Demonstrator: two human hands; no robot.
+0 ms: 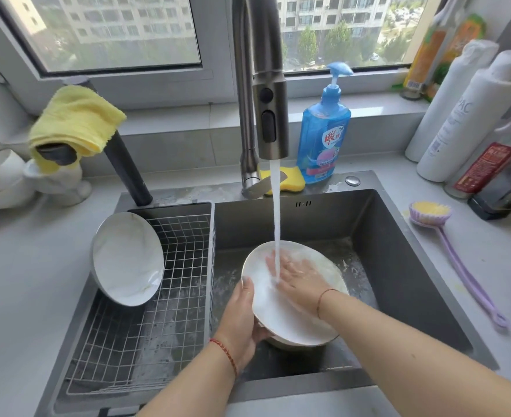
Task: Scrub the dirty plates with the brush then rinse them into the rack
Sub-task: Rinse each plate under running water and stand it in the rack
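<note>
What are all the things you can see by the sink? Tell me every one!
plate under the water: 1, white, held over the sink basin
plate in the rack: 1, white, leaning in the far left corner
rack: 1, silver wire, left part of the sink
sink: 1, dark grey steel
tap: 1, grey metal, running
brush: 1, purple handle, yellow head, counter on the right
soap bottle: 1, blue, behind the sink
sponge: 1, yellow, beside the soap bottle
cloth: 1, yellow, draped over a dark spout on the left
bottles: several, mostly white, right counter
left hand: grips the plate's rim
right hand: flat on the plate, under the stream
</note>
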